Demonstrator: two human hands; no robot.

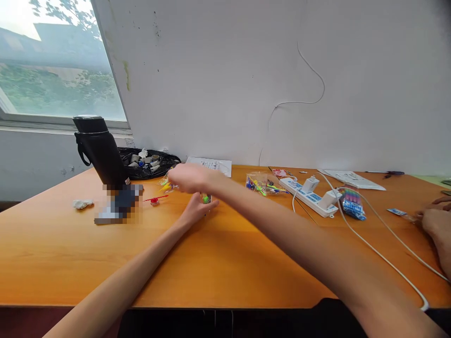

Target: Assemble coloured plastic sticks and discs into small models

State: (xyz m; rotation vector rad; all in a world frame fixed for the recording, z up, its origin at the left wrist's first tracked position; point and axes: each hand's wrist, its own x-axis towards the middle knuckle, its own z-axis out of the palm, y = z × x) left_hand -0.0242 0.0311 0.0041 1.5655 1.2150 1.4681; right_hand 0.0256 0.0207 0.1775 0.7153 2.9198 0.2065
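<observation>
Head view: small clear item [206,199] being held beneath a crossing right forearm [268,230]

On the orange table [218,272], the small clear item with its green part is being grasped by the left hand [195,209]; its upper edge is being covered by the right forearm. The right hand [188,177] is being held just beyond, its fingertips beside some yellow pieces [165,187]; whether anything is being gripped there cannot be told. Part of a written sheet [221,166] is also being hidden by this hand and forearm.

To the left, a red round piece [154,202] and a thin red stick [158,197] are being left uncovered, near a pixelated object [121,204], a black bottle [102,155] and a crumpled white wad [83,204]. To the right, chargers [310,184] are being held by a white power strip [301,195], near a blue packet [353,210]; another person's hand [436,220] is being kept at the far edge.

Pale tubes [155,164] and white tissue [143,153] are being held in a black plastic bag [171,159]; multicoloured pieces [260,187] are being contained by a clear bag [259,175].
</observation>
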